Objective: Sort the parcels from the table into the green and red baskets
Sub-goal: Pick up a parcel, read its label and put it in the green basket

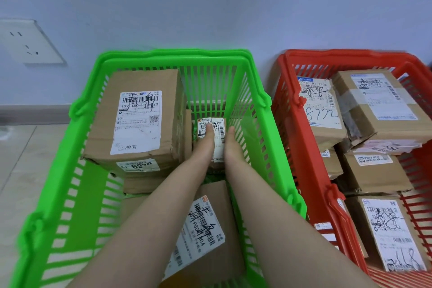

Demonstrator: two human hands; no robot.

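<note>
Now the small parcel sits low in the green basket, toward its far right corner, just beside the large cardboard box along the left wall. The left hand pinches it, one digit across the label; the right hand lies against its right edge, its curl hidden. Best to settle it flat, label up, before releasing, clear of the nearer box. The red basket stands alongside.
</note>
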